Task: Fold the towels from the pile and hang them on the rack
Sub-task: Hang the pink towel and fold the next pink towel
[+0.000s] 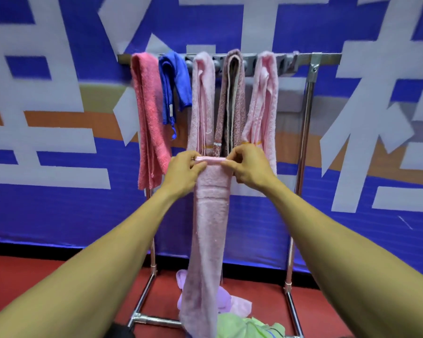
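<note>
Left hand (185, 170) and right hand (248, 167) both pinching the top edge of a long folded pale pink terry towel (209, 230) – mid-frame, dangling before the metal rack (310, 76) – down to the floor pile (242, 323).

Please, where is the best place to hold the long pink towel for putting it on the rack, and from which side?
Judging by its pose, grip the long pink towel at its folded top edge, one corner each, from the near side, as the left hand and right hand pinch it now. It hangs straight down, narrow, so the rack's bar is reachable.
</note>
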{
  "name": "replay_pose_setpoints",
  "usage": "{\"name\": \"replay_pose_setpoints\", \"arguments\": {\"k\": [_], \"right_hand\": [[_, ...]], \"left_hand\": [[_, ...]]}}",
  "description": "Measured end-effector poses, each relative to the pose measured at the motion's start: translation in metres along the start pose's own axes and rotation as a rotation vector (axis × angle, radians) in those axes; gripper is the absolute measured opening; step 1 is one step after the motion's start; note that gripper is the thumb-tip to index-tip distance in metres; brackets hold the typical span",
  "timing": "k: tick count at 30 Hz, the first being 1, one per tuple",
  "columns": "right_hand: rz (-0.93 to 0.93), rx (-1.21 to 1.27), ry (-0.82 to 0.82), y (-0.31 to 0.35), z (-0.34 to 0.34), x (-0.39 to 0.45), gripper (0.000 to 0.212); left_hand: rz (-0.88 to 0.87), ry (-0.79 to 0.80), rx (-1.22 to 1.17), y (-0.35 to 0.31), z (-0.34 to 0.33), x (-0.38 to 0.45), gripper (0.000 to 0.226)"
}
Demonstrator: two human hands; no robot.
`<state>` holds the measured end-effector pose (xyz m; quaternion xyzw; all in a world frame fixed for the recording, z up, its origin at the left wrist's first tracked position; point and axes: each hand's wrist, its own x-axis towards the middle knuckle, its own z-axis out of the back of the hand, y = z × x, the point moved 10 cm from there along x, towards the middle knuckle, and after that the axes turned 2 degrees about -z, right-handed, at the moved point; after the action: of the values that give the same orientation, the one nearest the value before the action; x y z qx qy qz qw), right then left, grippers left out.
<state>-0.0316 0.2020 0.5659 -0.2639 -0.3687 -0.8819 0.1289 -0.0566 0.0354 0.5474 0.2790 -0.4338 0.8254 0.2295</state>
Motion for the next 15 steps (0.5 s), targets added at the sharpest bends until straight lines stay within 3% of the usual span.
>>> {"name": "replay_pose_setpoints", "arguments": {"k": [4, 8, 15], "right_hand": [[0.002, -0.014, 0.009, 0.024, 0.017, 0.0, 0.022], [0.022, -0.081, -0.094, 0.032, 0.027, 0.0, 0.023], [0.009, 0.089, -0.102, 0.008, 0.011, -0.005, 0.016]], "left_hand": [[-0.016, -0.03, 0.01, -0.015, 0.017, 0.005, 0.019], [-0.025, -0.08, 0.004, -0.026, 0.021, 0.0, 0.02], [-0.005, -0.086, -0.016, -0.008, 0.006, -0.005, 0.016]]}}
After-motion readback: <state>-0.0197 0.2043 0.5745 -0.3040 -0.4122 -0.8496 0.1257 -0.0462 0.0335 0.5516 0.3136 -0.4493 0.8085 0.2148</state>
